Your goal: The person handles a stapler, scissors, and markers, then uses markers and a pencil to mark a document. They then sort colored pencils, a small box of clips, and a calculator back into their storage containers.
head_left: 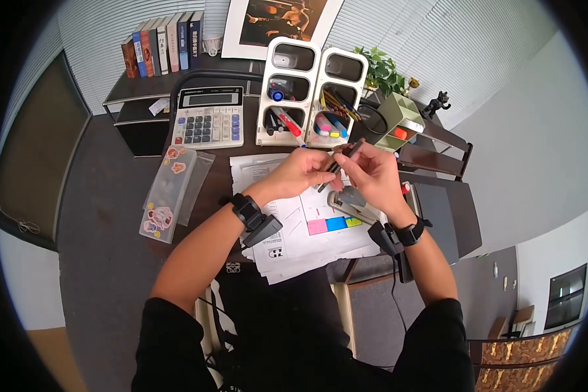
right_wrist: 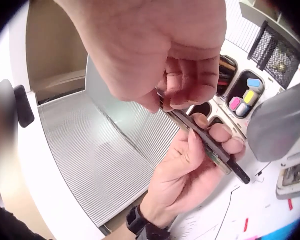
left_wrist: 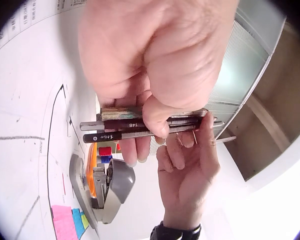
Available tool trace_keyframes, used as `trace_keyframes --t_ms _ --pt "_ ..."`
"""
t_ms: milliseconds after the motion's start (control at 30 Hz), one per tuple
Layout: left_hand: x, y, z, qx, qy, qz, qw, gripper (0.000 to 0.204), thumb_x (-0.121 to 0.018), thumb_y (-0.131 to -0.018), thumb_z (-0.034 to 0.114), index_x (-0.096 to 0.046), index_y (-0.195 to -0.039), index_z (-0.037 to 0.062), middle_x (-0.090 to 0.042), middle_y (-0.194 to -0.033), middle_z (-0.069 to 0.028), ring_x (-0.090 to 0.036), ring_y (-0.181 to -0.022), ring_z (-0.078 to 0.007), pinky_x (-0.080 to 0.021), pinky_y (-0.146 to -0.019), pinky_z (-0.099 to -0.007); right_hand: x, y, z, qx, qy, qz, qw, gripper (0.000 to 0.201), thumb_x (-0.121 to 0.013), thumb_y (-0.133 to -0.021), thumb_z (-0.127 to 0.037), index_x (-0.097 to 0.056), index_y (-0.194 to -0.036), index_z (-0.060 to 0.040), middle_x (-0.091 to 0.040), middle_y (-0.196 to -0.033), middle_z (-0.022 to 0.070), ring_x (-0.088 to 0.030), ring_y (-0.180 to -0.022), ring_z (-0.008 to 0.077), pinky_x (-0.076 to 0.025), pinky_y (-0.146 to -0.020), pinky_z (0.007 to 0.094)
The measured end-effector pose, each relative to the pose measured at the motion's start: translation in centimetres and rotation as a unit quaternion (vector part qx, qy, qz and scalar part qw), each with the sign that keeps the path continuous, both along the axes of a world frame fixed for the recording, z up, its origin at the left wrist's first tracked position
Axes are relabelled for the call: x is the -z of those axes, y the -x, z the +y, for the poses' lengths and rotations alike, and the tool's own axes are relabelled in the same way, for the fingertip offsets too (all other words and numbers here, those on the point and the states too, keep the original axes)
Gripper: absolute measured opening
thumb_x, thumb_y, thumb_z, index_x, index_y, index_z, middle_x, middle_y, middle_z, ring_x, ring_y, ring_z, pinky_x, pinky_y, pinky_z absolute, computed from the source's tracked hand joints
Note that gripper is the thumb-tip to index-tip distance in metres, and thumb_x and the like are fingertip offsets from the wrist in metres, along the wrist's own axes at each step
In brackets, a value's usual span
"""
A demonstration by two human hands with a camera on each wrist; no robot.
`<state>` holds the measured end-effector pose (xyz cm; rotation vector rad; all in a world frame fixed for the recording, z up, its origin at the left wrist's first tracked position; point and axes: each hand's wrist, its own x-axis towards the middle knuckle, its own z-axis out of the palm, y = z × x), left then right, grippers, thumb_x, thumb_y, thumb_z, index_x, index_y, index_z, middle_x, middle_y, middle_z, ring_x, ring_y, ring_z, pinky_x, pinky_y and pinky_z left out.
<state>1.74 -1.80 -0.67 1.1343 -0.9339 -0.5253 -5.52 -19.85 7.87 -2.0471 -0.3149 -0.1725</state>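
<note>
A small bundle of dark pencils [head_left: 331, 174] is held between both hands above the papers. My left hand [head_left: 296, 175] pinches it between thumb and fingers; my right hand [head_left: 378, 178] grips its other end. In the left wrist view, two dark pencils [left_wrist: 130, 124] lie side by side below a worn, multicoloured stick [left_wrist: 121, 114], with the left thumb across them and the right hand [left_wrist: 186, 175] at the far end. In the right wrist view, the bundle [right_wrist: 206, 139] slants across the left hand's [right_wrist: 177, 175] fingers, while the right hand's [right_wrist: 155, 45] curled fingers partly hide its upper end.
A grey stapler [head_left: 353, 203] stands on the papers [head_left: 287, 228] near coloured sticky tabs [head_left: 336, 224]. Behind are white organizers [head_left: 265, 98] with pens and highlighters. A calculator [head_left: 208, 117] and a stickered pencil case [head_left: 168, 196] lie left; a green holder [head_left: 396, 117] stands back right.
</note>
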Motion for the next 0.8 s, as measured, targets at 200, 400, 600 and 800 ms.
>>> trace_keyframes --t_ms 200,400,600,800 --pt "-0.1 -0.3 0.7 -0.051 -0.190 -0.108 0.974 0.010 -0.067 -0.092 0.003 -0.070 -0.100 -0.0005 -0.071 -0.088 -0.0024 -0.055 -0.076 -0.0047 -0.046 -0.067 -0.0255 1.4 -0.4 0.0 -0.017 0.034 0.034 0.999 0.027 -0.071 -0.093 -0.009 -0.062 -0.070 0.0012 -0.063 -0.061 -0.0005 -0.051 -0.053 0.0007 -0.036 -0.046 0.0206" --pt "0.9 -0.3 -0.1 -0.085 -0.215 -0.138 0.963 0.013 -0.071 -0.088 0.005 -0.072 -0.099 -0.0018 -0.068 -0.076 -0.0023 -0.052 -0.069 -0.0060 -0.045 -0.062 -0.0267 0.5 0.1 -0.3 -0.013 0.174 -0.008 0.985 0.018 -0.076 -0.090 -0.013 -0.074 -0.104 -0.0008 -0.060 -0.065 -0.0049 -0.043 -0.055 0.0003 -0.032 -0.047 0.0222" --pt "0.7 -0.4 0.2 -0.102 -0.191 -0.149 0.965 0.014 -0.072 -0.087 0.004 -0.073 -0.099 -0.0028 -0.067 -0.073 -0.0038 -0.051 -0.065 -0.0065 -0.044 -0.059 -0.0277 1.3 -0.2 0.0 -0.025 0.137 -0.013 0.990 0.018 -0.076 -0.088 -0.013 -0.075 -0.102 -0.0013 -0.055 -0.061 -0.0029 -0.040 -0.053 0.0022 -0.032 -0.047 0.0239" --pt "0.8 -0.1 0.1 -0.095 -0.141 -0.114 0.979 0.020 -0.076 -0.087 0.014 -0.070 -0.084 -0.0043 -0.056 -0.063 -0.0040 -0.048 -0.061 -0.0105 -0.040 -0.056 -0.0314 0.7 -0.2 0.0 -0.036 0.156 -0.036 0.986 0.015 -0.075 -0.088 -0.012 -0.076 -0.100 -0.0033 -0.049 -0.054 -0.0019 -0.035 -0.050 0.0042 -0.029 -0.045 0.0265"
